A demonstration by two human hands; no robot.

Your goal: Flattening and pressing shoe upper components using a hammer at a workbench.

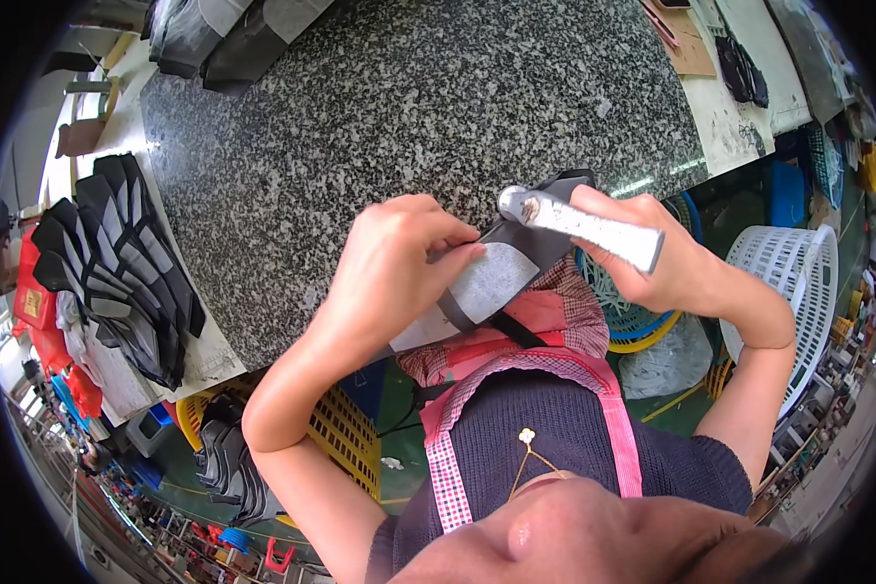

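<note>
My left hand [399,258] pinches the edge of a flexible black piece with grey patches [496,280], which looks like a cut shoe or bag part. The piece lies along the near edge of the speckled stone slab [409,107] and partly hangs over it. My right hand [647,248] is closed around a hammer with a worn, whitish metal head [594,226]. Its rounded end is just above the far part of the piece, close to my left fingertips; whether it touches cannot be seen. The hammer's handle is hidden by my right hand.
A fanned stack of similar black and grey pieces [127,263] lies at the left, with more pieces [248,44] at the far left. Dark gloves [742,70] rest at the far right. Below stand a white basket [784,282], a yellow crate [346,438] and a blue-yellow basket [642,336].
</note>
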